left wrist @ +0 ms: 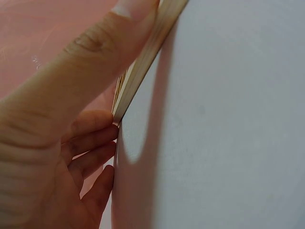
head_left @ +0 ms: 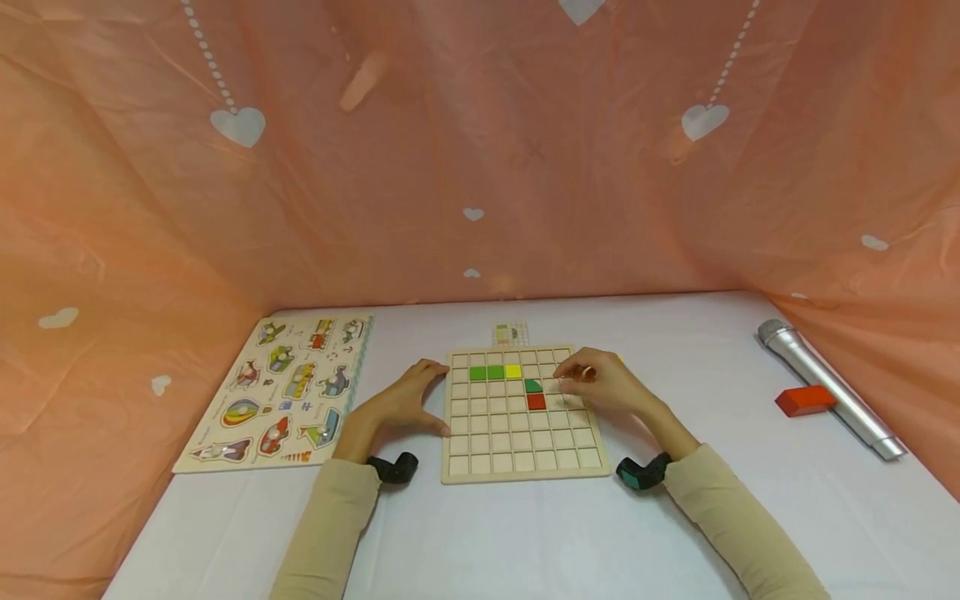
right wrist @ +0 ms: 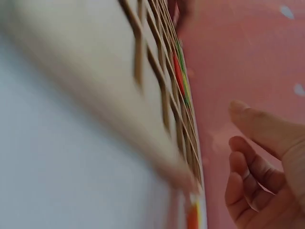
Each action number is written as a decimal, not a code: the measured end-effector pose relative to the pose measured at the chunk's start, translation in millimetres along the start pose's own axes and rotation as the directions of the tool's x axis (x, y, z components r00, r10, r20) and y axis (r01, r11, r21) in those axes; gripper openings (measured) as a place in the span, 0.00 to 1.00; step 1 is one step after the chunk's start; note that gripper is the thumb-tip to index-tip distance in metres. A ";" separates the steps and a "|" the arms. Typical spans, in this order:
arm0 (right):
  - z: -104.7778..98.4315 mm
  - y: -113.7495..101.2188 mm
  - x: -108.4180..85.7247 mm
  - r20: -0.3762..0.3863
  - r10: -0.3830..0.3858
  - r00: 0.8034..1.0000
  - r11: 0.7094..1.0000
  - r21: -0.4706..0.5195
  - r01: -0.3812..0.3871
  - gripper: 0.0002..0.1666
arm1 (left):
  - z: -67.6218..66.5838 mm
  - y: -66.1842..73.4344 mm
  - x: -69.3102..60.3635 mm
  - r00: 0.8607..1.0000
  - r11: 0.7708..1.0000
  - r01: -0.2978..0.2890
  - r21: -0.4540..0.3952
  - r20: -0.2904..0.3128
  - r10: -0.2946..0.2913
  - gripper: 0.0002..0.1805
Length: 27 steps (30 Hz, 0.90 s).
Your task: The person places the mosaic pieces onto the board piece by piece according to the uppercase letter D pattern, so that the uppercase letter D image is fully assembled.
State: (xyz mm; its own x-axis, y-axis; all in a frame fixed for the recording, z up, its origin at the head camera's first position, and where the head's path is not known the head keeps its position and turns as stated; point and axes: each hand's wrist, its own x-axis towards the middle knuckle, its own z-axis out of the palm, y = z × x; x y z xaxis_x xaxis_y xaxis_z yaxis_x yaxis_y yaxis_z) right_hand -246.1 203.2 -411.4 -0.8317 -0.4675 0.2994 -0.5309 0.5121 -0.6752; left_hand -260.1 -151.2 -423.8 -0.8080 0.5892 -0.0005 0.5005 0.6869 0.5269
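Observation:
A wooden grid board (head_left: 480, 444) lies flat on the white table. Two light green squares (head_left: 487, 372) and a yellow square (head_left: 513, 371) sit side by side in an upper row. Lower and further right are a dark green piece with a slanted corner (head_left: 533, 386) and a red square (head_left: 536, 402). My left hand (head_left: 405, 400) rests on the board's left edge, thumb and fingers spread along it. Over the board's right side hovers my right hand (head_left: 603, 382), fingers loosely bent. In the right wrist view, nothing shows between thumb (right wrist: 259, 126) and fingers.
Behind the board lies a small pattern card (head_left: 510, 333). A knobbed vehicle puzzle (head_left: 292, 392) is on the left. To the right, a red block (head_left: 805, 401) touches a silver microphone (head_left: 832, 392). An orange and yellow thing (right wrist: 193, 217) shows partly beyond the board.

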 end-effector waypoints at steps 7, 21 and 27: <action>-40.9 14.8 -27.1 -0.073 0.119 0.990 0.990 -0.061 -0.124 0.12 | 0.4 -1.5 1.1 1.000 1.000 -0.007 -0.005 -0.003 0.007 0.55; -61.5 44.4 -61.8 0.042 0.287 0.957 0.951 -0.129 -0.279 0.22 | -1.5 2.0 -1.0 1.000 1.000 -0.008 -0.002 -0.001 0.008 0.55; -61.6 44.5 -61.7 0.049 0.280 0.959 0.951 -0.153 -0.269 0.17 | -1.9 3.2 -1.5 1.000 1.000 -0.015 0.001 -0.004 0.015 0.56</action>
State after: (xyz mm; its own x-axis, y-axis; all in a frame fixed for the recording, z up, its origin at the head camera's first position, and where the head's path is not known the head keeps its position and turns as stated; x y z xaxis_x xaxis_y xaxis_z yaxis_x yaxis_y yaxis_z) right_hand -228.4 299.2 -418.4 -0.9380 -0.3404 0.0654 -0.3056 0.7231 -0.6194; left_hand -257.8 -150.7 -420.5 -0.8014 0.5980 0.0107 0.5130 0.6781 0.5263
